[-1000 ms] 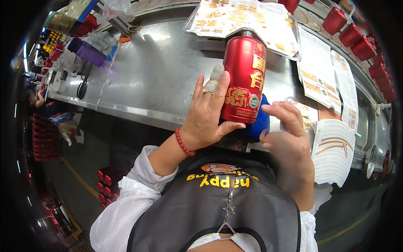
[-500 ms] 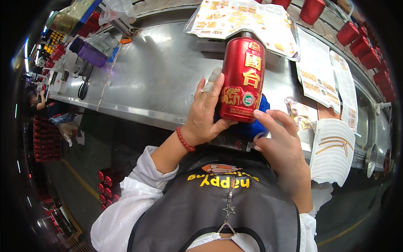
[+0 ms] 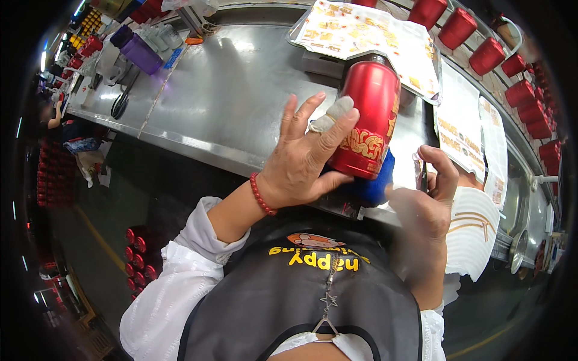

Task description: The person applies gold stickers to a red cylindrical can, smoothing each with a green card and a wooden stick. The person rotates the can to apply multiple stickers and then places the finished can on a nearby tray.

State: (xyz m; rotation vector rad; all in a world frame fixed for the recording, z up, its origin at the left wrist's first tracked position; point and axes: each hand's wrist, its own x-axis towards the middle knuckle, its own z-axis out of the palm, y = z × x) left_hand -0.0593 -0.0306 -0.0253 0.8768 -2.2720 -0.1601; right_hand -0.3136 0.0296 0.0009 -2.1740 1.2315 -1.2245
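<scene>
Left hand (image 3: 298,171): your grip wraps a red gold-patterned ceramic bottle (image 3: 368,117); right hand (image 3: 424,201) pinches a small dark tool (image 3: 423,177) above the steel tabletop (image 3: 229,90).

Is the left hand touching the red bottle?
Touching. The head view shows the left hand with fingers wrapped against the red bottle, its thumb under the base.

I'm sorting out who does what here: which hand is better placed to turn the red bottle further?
Probably the left. The left hand already wraps the red bottle, fingers along its side. The right hand is off the bottle, pinching a small dark item.
</scene>
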